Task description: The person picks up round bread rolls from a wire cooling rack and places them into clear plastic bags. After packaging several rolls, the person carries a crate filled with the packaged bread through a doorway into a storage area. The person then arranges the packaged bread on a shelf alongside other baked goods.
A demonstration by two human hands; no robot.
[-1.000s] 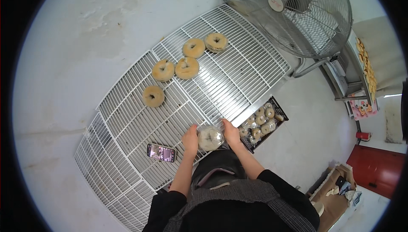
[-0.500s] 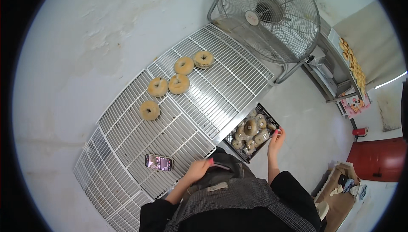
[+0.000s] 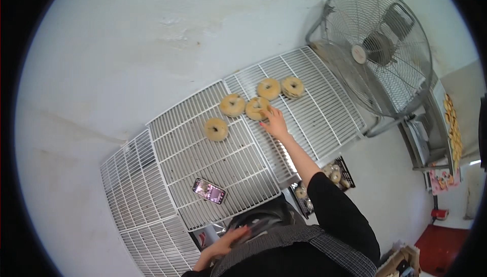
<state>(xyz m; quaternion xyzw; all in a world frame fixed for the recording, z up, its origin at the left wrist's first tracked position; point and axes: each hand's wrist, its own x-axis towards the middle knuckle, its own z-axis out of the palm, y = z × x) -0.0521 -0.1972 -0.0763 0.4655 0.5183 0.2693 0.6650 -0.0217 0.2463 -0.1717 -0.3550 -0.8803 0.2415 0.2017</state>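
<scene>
My right hand (image 3: pixel 275 124) reaches over the white wire rack (image 3: pixel 203 160). Its fingers and thumb grip the near right edge of a bagel (image 3: pixel 255 107), which still lies on the rack. Beside it are a second bagel (image 3: pixel 232 105), a third bagel (image 3: pixel 269 88) and, at the right end, one more bagel (image 3: pixel 292 87). Another bagel (image 3: pixel 215 129) sits apart, nearer to me. Low in front of my apron, my left hand (image 3: pixel 228 241) is smeared by motion. Something see-through, perhaps a plastic bag (image 3: pixel 260 224), shows next to its fingertips.
A phone (image 3: pixel 209 190) with a lit screen lies on the rack. Below the rack's right edge, partly behind my right arm, stands a black crate (image 3: pixel 346 171) of wrapped bagels. A large floor fan (image 3: pixel 378 48) stands at the far right, with a tray of baked goods (image 3: pixel 453 129) beyond.
My right hand has left the crate and come up to a bagel on the rack. My left hand has moved down towards my apron. The whole view has shifted, so the rack appears further right.
</scene>
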